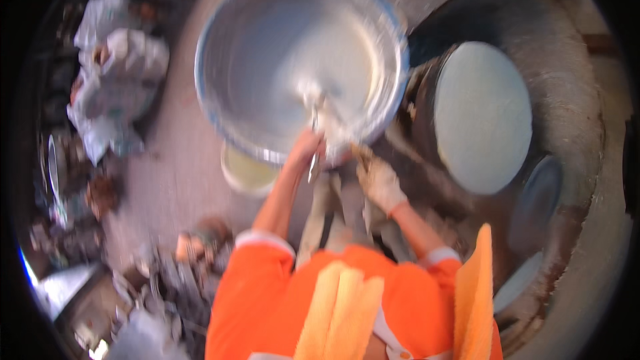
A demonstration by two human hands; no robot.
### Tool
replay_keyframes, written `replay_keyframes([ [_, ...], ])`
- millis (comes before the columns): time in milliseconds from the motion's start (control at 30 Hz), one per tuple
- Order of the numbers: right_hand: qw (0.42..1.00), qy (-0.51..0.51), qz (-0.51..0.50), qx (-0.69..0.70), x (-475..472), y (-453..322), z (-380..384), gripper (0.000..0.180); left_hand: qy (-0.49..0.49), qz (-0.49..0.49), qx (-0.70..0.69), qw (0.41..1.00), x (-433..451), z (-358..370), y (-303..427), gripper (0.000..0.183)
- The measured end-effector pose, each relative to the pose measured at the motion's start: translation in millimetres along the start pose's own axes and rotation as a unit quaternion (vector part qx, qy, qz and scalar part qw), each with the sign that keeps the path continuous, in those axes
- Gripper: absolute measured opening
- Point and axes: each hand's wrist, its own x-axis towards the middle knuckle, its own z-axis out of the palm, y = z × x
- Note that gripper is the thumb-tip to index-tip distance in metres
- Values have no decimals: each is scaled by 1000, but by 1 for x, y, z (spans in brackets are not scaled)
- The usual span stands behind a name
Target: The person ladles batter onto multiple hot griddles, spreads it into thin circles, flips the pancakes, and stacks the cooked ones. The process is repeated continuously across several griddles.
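My left hand [308, 145] is closed around the metal handle [314, 167] of a utensil whose far end reaches into a large round metal basin [210, 85] with a blue rim. The basin holds pale, whitish liquid [300, 45], and the utensil's end is blurred there. To the right of it, my right hand [375, 175], which looks gloved or coated in something pale, is near the basin's front right rim. A brownish thing [361, 152] shows at its fingers; blur hides what it is.
A pale round surface [482, 117] stands at right, with a darker round one [537, 200] below it. A small bowl with yellowish liquid [247, 170] is partly under the basin's front left. White plastic bags [125, 75] and clutter lie at left. An orange towel [342, 310] hangs over my chest.
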Motion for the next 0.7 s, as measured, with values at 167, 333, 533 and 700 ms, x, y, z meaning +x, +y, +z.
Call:
replay_keyframes([
  [167, 968, -149, -20, -203, -1, -24, -78, 54, -60, 7, -163, 985, -38, -12, 20, 12],
  [333, 951, -13, -121, -283, -34, -53, -154, 56, -128, 79, -183, 972, -118, 1, 82, 19],
  [533, 902, 188, -274, -275, -43, -65, -195, 46, -62, 182, -97, 977, -229, 21, 167, 32],
  [700, 837, 308, -387, -234, -32, -128, -237, 53, -33, 274, -104, 955, -298, 7, 248, 35],
])
